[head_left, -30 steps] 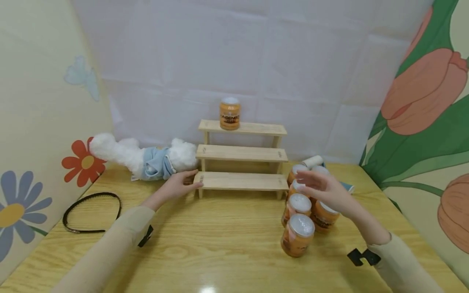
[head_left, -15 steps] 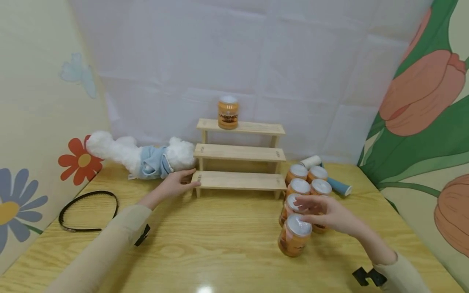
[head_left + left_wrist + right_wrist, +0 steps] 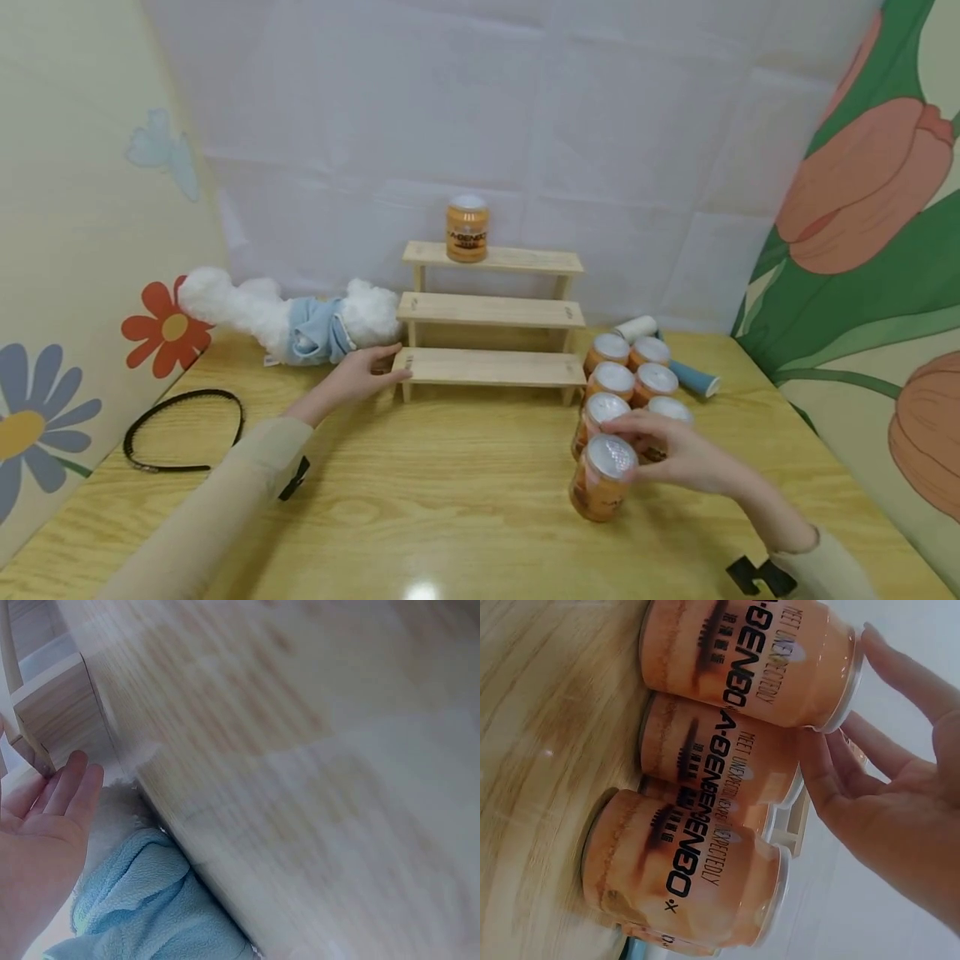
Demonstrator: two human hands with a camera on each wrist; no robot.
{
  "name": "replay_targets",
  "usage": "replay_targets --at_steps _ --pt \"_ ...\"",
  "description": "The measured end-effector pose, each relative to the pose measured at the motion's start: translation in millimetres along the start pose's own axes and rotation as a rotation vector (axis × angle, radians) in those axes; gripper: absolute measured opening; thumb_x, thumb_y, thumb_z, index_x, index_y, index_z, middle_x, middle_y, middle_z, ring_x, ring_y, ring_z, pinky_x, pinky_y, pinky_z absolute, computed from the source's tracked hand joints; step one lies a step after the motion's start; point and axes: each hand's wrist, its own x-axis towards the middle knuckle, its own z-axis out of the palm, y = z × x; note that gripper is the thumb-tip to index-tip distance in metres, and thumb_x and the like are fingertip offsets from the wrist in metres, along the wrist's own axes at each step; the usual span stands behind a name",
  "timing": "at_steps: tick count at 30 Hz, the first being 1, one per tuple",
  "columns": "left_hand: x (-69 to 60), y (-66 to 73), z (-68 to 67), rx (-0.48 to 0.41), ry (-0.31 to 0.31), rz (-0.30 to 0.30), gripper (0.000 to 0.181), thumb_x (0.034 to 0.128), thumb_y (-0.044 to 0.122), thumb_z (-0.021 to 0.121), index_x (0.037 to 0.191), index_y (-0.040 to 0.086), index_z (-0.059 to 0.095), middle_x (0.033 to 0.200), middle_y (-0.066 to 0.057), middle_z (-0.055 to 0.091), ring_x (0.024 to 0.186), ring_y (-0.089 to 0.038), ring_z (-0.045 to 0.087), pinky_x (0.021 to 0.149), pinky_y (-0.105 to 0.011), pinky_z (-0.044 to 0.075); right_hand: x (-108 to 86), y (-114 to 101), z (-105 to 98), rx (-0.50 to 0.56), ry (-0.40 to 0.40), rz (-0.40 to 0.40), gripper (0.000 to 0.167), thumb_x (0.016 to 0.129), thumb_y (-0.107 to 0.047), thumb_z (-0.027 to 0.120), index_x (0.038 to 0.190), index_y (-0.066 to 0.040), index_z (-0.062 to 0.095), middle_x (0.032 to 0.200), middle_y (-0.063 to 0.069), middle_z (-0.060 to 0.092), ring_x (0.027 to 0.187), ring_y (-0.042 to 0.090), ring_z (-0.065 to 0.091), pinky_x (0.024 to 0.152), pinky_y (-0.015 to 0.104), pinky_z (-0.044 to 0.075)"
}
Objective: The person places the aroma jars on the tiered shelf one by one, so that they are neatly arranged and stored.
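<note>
In the head view, my left hand (image 3: 356, 379) holds the left end of the lowest step of a three-tier wooden display stand (image 3: 487, 367), thumb at the front and fingers behind. The left wrist view shows those fingers (image 3: 81, 791) beside the stand's leg (image 3: 34, 754). My right hand (image 3: 678, 454) has its thumb and fingers round the top of the nearest orange drink can (image 3: 596, 498), which stands upright on the table. From the right wrist, the thumb is at the lid rim of that can (image 3: 750, 664), the other fingers partly hidden behind it.
Several matching cans (image 3: 609, 379) stand in two rows behind. One can (image 3: 467, 232) is on the top step. A white plush toy (image 3: 322, 329) in blue clothes lies left of the stand, a black headband (image 3: 129, 433) nearer. A blue-handled roller (image 3: 693, 379) lies behind the cans.
My right hand has come down and nearer from above the back cans, closing round the nearest can. My left hand stays at the stand's lowest step.
</note>
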Motion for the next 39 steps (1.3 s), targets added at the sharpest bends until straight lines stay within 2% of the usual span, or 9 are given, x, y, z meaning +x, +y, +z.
replay_targets --at_steps 5,9,12,15,18,22,27,32,39 --pt "-2.0 -1.2 -0.2 0.005 -0.008 0.000 0.074 0.0924 0.045 0.055 0.145 -0.002 0.032 0.146 -0.025 0.034 0.124 -0.042 0.046 0.096 -0.050 0.043 3.5 -5 13 -0.143 0.095 0.031 0.057 0.078 -0.036 0.075 0.127 -0.012 0.059 0.107 0.005 0.056 0.083 0.007 0.052 0.069 0.026 0.048" --pt "-2.4 -1.7 0.0 0.007 -0.006 0.005 0.075 0.0923 0.046 0.055 0.144 -0.002 0.032 0.146 -0.026 0.034 0.123 -0.042 0.046 0.096 -0.049 0.044 8.6 -11 27 -0.227 0.189 0.047 0.059 0.072 -0.042 0.078 0.121 -0.011 0.065 0.094 -0.002 0.051 0.074 0.011 0.046 0.061 0.022 0.043" --pt "-1.8 -1.4 -0.1 0.006 -0.003 0.007 0.074 0.0923 0.045 0.055 0.144 -0.002 0.032 0.146 -0.026 0.034 0.123 -0.042 0.047 0.096 -0.049 0.044 10.8 -15 32 -0.254 0.240 0.049 0.060 0.069 -0.043 0.079 0.116 -0.008 0.066 0.094 -0.003 0.052 0.074 0.010 0.045 0.061 0.022 0.044" --pt "-1.5 -1.2 -0.4 0.008 0.000 0.009 0.074 0.0923 0.045 0.056 0.144 -0.002 0.032 0.146 -0.025 0.034 0.123 -0.041 0.047 0.096 -0.049 0.044 9.7 -15 33 -0.276 0.242 0.045 0.062 0.071 -0.045 0.078 0.118 -0.007 0.065 0.101 -0.002 0.056 0.081 0.007 0.051 0.068 0.025 0.049" --pt "-1.2 -0.9 -1.2 0.009 0.003 0.011 0.074 0.0920 0.045 0.056 0.144 -0.002 0.033 0.146 -0.025 0.035 0.123 -0.041 0.047 0.097 -0.049 0.043 6.5 -15 33 -0.254 0.210 0.053 0.068 0.072 -0.045 0.076 0.124 -0.005 0.060 0.115 0.005 0.060 0.097 0.014 0.059 0.079 0.030 0.052" --pt "-0.7 -1.1 -2.6 0.003 0.004 0.008 0.074 0.0919 0.045 0.056 0.144 -0.002 0.032 0.146 -0.024 0.034 0.124 -0.040 0.046 0.098 -0.049 0.042 3.4 -14 36 -0.174 0.173 0.084 0.074 0.072 -0.043 0.076 0.129 -0.001 0.054 0.128 0.012 0.058 0.109 0.025 0.059 0.086 0.033 0.052" --pt "-0.3 -1.4 -3.9 0.004 0.001 0.006 0.074 0.0921 0.045 0.056 0.145 -0.001 0.032 0.147 -0.024 0.034 0.125 -0.040 0.045 0.098 -0.049 0.042 4.7 -13 44 -0.150 0.231 0.134 0.068 0.072 -0.042 0.079 0.123 -0.004 0.057 0.116 0.008 0.063 0.098 0.016 0.063 0.080 0.025 0.052" --pt "-0.5 -0.9 -2.9 0.003 -0.008 0.008 0.074 0.0925 0.045 0.056 0.145 -0.002 0.031 0.147 -0.024 0.033 0.126 -0.041 0.044 0.098 -0.050 0.041 5.8 -13 50 -0.142 0.303 0.134 0.063 0.070 -0.037 0.082 0.117 -0.002 0.060 0.109 0.009 0.066 0.090 0.013 0.065 0.074 0.023 0.052" --pt "-0.3 -0.4 -0.9 -0.003 -0.007 0.003 0.074 0.0919 0.045 0.056 0.144 -0.001 0.032 0.146 -0.024 0.034 0.126 -0.041 0.044 0.098 -0.050 0.041 5.6 -15 44 -0.019 0.328 0.164 0.056 0.072 -0.031 0.081 0.116 -0.005 0.059 0.108 0.009 0.065 0.085 0.007 0.063 0.071 0.025 0.052"
